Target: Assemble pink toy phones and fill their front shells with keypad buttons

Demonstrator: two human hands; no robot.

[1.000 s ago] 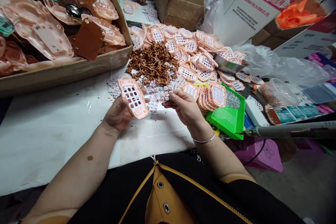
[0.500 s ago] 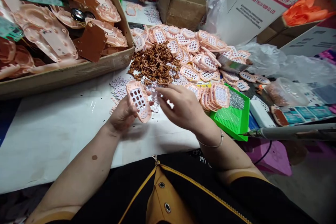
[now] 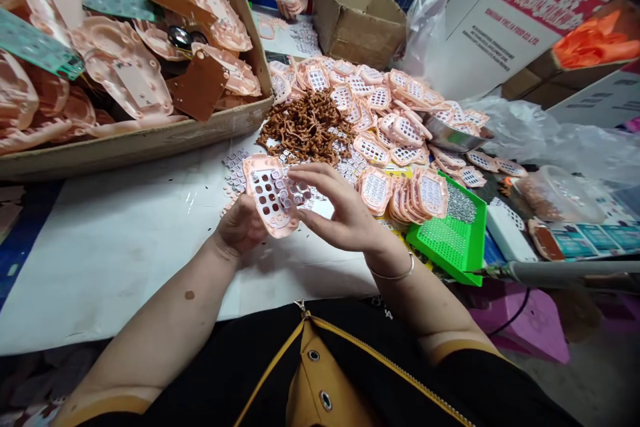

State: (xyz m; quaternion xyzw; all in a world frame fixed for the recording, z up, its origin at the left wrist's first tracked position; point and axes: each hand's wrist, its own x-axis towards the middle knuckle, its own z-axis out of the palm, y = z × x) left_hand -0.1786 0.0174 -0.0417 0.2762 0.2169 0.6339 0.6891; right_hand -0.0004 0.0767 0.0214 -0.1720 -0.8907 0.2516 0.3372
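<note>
My left hand (image 3: pixel 243 227) is closed around the lower left side of a pink plastic toy phone shell (image 3: pixel 266 203), tilted toward me, with rows of square holes through its pale panel. My right hand (image 3: pixel 345 210) pinches a small whitish, see-through keypad sheet (image 3: pixel 299 192) between thumb and fingers, over the shell's right edge. Whether the sheet touches the shell I cannot tell. Just behind the hands lie many loose keypad pieces (image 3: pixel 235 170) and a heap of small brown rubbery parts (image 3: pixel 305 128).
A cardboard box (image 3: pixel 215 137) full of pink shells and circuit boards stands on the left. Pink shells (image 3: pixel 370 83) are piled at the back, with stacked ones (image 3: pixel 420 195) to the right. Beside them sits a green tray (image 3: pixel 440 240) holding small metal bits. A co-worker's hands (image 3: pixel 290 5) are across the table.
My right hand has brought the keypad sheet left and over the shell. The shell has turned a little more toward me. The whole view has shifted slightly.
</note>
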